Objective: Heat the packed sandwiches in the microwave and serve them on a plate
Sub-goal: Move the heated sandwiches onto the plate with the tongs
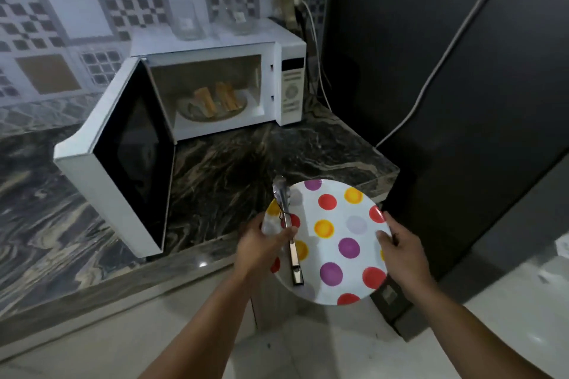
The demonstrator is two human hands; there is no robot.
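Plate (pixel 338 234) between both hands' grip, tongs (pixel 288 224) atop.

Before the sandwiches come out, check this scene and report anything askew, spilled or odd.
Nothing spilled or damaged. The microwave door hangs wide open over the counter, and metal tongs lie across the dotted plate, pinned by the left hand; they could slide.
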